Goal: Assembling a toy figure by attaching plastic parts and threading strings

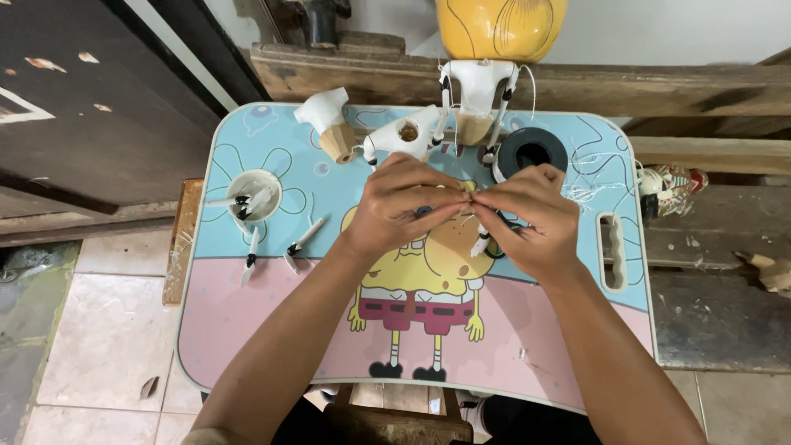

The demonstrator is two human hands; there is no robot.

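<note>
- Left hand (401, 202) and right hand (527, 216) meet fingertip to fingertip over the middle of the lap table (272, 330), both pinching a small piece, mostly hidden.
- One white limb piece (480, 244), black-tipped, hangs below the right fingers.
- Two like pieces (276, 249) lie loose at left.
- One black tape roll (531, 150) sits behind.

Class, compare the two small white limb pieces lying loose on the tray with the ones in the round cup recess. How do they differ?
The loose pieces lie flat and apart on the tray; the recess pieces are bunched and crossed inside the round cup recess. The loose ones sit lower, near the pink band. All are slim, white, with black tips.
</note>
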